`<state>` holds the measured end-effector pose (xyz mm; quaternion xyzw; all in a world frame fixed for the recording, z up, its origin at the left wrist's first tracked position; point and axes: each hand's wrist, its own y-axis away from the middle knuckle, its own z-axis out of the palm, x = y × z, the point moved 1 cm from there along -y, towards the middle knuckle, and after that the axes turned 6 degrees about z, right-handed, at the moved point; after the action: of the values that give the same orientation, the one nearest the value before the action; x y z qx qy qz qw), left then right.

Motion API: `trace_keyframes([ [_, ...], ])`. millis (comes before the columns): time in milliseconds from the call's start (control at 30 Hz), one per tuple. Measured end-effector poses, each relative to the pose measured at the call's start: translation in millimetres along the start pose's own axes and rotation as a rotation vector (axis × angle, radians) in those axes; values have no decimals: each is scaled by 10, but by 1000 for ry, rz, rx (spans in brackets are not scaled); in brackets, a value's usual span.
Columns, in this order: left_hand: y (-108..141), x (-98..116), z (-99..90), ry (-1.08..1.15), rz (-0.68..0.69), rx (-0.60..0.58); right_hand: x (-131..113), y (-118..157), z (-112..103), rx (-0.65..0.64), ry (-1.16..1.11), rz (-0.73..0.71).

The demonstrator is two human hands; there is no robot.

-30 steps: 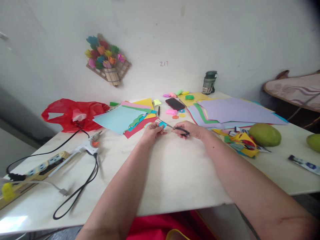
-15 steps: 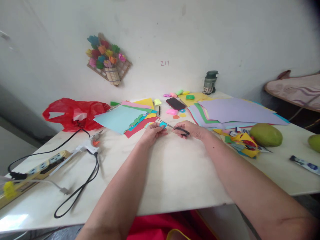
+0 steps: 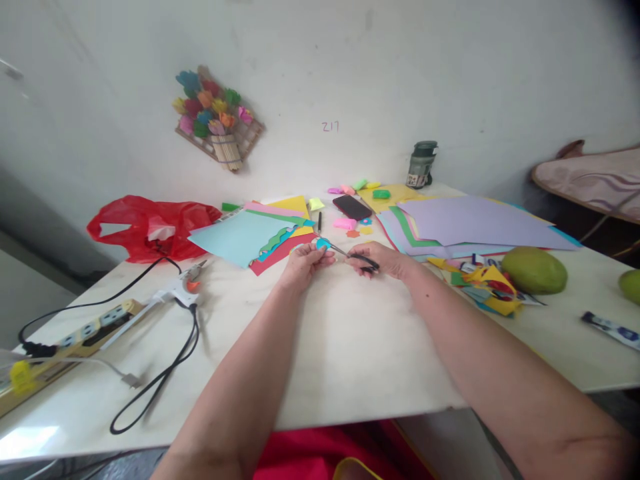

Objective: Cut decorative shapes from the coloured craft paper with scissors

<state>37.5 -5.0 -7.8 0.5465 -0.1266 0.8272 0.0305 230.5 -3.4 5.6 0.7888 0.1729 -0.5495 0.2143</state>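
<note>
My left hand [image 3: 306, 263] pinches a small blue piece of paper [image 3: 323, 244] over the middle of the table. In my right hand [image 3: 376, 259] is a pair of scissors [image 3: 367, 261] with black handles, its blades pointing left and reaching the blue paper. Just beyond my hands lie small paper cut-outs: an orange one [image 3: 353, 234], a yellow one [image 3: 367, 231] and a blue flower-like one [image 3: 365, 221]. A red sheet of paper [image 3: 280, 256] lies behind my left hand.
Coloured sheets [image 3: 470, 223] spread at the right, others [image 3: 240, 237] at the left. A phone [image 3: 352, 207] and clay packets lie behind. Paper scraps [image 3: 493, 287] sit by a green fruit [image 3: 534, 270]. A glue gun [image 3: 180, 287], power strip [image 3: 95, 331] and red bag [image 3: 150, 230] occupy the left.
The blue paper has turned slightly in my left hand, and more of it shows by the scissor blades. Both hands stay in nearly the same place.
</note>
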Motion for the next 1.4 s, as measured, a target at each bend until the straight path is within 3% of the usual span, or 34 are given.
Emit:
trace_keyframes([
  [367,35,50,39,-31,-87,-14,-32,16,23,11,22,32],
  [1400,6,-9,3,-13,-54,-2,-58,26,34,10,36,27],
])
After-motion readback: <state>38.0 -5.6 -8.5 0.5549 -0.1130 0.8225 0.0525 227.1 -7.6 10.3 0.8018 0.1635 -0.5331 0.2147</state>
